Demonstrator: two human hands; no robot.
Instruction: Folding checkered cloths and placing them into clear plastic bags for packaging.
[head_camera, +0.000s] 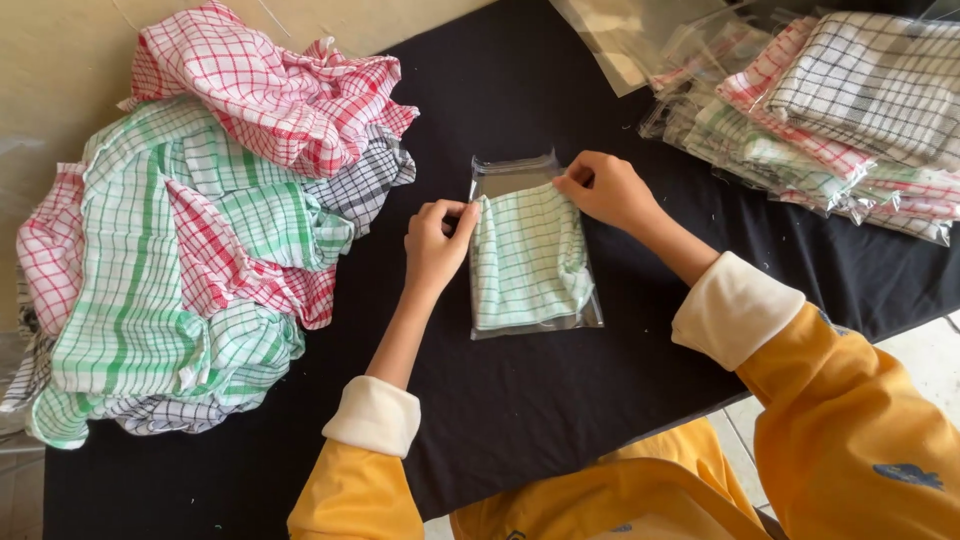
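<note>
The folded green-and-white checked cloth (528, 258) lies in front of me, near the middle of the table, inside a clear plastic sleeve bag (520, 175) whose open mouth points away from me. The cloth fills most of the bag; only a strip of bare plastic shows beyond its far edge.

My left hand (437, 243) is pinched shut on the cloth's upper left corner, at the bag's left edge, thumb and fingers pressed together on the fabric. My right hand (607, 188) is closed on the upper right corner the same way, fingertips curled down onto the cloth and the plastic. Whether I grip cloth alone or the bag with it, I cannot tell. Both wrists come out of yellow sleeves with cream cuffs (736, 306).

The bag rests flat on a black cloth table cover (520, 400), which spreads over nearly the whole surface and carries a few pale specks of lint.

To my left, well apart from the bag, sits a loose heap of unfolded checked cloths (190, 240) in red, green and dark grey on white, tumbled over one another and reaching the table's left edge. To the far right, a stack of bagged folded checked cloths (840, 110) lies fanned out, glossy in their plastic, with some flat empty clear bags (625, 35) beside it at the far edge.

Beyond the table a plain beige wall (60, 70) shows at upper left, and pale floor tiles (925, 350) show at lower right.
</note>
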